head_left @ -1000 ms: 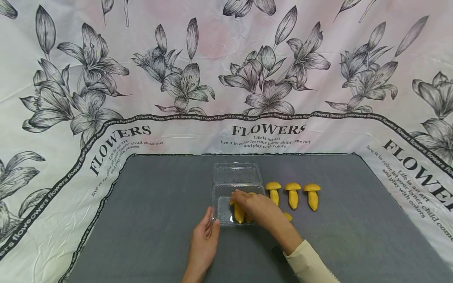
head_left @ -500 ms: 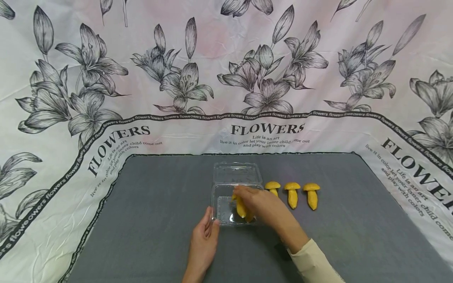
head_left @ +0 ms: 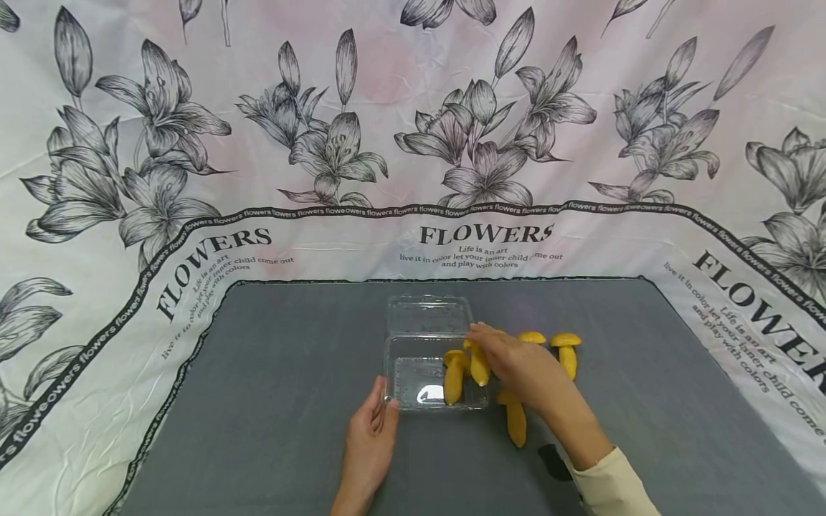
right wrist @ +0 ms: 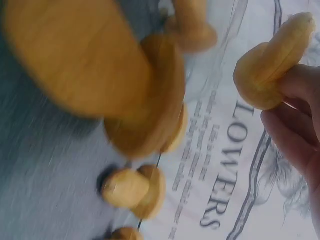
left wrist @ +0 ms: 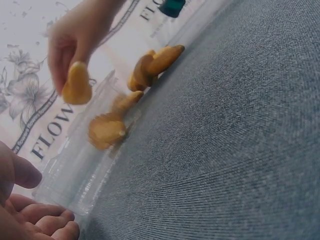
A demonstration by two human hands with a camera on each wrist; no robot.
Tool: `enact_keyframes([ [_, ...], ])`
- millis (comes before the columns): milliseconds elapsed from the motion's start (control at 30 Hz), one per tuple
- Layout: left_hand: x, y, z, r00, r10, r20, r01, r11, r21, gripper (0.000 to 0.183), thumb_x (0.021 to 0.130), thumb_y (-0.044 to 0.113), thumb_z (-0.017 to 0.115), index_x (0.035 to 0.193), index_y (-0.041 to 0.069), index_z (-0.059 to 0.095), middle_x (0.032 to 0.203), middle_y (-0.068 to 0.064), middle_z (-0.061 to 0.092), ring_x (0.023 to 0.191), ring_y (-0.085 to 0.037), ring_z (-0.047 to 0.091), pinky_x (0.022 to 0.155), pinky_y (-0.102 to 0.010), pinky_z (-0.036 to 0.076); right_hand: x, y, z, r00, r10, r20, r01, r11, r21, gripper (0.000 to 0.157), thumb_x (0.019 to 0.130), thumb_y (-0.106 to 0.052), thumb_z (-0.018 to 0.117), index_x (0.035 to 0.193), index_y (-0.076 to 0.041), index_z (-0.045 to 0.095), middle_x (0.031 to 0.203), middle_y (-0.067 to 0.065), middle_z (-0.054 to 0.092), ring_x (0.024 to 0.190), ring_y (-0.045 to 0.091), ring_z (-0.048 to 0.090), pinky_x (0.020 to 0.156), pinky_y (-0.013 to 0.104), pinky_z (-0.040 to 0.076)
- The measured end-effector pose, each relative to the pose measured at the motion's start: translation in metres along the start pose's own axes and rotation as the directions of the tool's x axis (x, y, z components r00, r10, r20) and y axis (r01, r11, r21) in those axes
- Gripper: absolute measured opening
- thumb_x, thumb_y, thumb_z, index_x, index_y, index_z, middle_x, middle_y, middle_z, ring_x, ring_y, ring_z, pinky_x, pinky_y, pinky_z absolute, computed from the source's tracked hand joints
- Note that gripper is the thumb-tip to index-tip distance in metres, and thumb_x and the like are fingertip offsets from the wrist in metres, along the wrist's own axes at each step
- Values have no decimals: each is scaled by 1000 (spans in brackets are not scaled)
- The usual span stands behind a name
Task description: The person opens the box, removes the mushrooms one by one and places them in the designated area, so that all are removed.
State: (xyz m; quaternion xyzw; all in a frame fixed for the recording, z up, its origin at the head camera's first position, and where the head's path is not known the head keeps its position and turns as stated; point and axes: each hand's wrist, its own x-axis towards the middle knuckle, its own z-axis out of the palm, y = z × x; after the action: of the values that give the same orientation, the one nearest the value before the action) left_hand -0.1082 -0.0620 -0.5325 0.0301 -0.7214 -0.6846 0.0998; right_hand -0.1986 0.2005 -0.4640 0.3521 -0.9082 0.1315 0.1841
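Observation:
My right hand (head_left: 516, 362) pinches a yellow mushroom (head_left: 479, 369) by its cap over the right side of a clear plastic box (head_left: 413, 344). In the right wrist view, this mushroom (right wrist: 272, 62) sits between thumb and fingertips, stem pointing away. Another yellow mushroom (head_left: 454, 383) lies inside the box at its right. My left hand (head_left: 371, 441) holds the box's near left corner, thumb at the front and fingers along the left side. In the left wrist view, the thumb (left wrist: 25, 172) is at the box's edge.
The box's lid (head_left: 429, 315) is folded back behind it. More yellow mushrooms stand in a row to the right, the rightmost mushroom (head_left: 568, 351) plainest, others partly behind my right hand. A separate mushroom (head_left: 514, 423) lies nearer on the grey cloth (head_left: 277, 401). Behind hangs a flowered sheet (head_left: 361, 244).
My right hand has lifted one mushroom from inside the box and carried it right. The nearer mushroom on the cloth, earlier hidden by the arm, now shows. The left hand stays put.

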Motion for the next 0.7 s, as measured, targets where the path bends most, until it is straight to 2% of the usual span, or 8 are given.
enact_keyframes([
  [133,0,0,0,1000,4,3,-4,1000,-9,54,106,2,62,153,-16,41,155,-30,47,146,-41,46,116,-46,42,-12,7,-7,999,52,-6,-52,999,2,44,99,-8,76,142,-11,66,148,8,65,112,25,75,74,34,65],
  [267,0,-1,0,1000,2,2,-2,1000,-4,54,106,1,62,152,-16,42,155,-30,48,145,-41,46,116,-46,42,-25,14,-13,995,95,-26,-95,995,3,41,99,-10,76,139,-14,69,147,6,66,115,25,74,81,39,65],
  [500,2,-2,-2,1000,-4,-3,4,1000,6,54,106,2,62,153,-15,42,155,-29,48,146,-40,46,116,-45,42,-43,27,-18,993,110,-49,-110,994,-11,41,98,-7,76,137,-17,69,141,6,70,110,28,75,80,46,65],
  [700,1,-1,-2,1000,5,6,-5,1000,-6,54,106,2,62,152,-16,42,155,-30,48,146,-40,46,116,-46,41,-58,38,-22,994,79,-77,-81,996,-21,47,92,-4,81,135,-20,70,125,3,77,98,23,77,75,40,65],
])
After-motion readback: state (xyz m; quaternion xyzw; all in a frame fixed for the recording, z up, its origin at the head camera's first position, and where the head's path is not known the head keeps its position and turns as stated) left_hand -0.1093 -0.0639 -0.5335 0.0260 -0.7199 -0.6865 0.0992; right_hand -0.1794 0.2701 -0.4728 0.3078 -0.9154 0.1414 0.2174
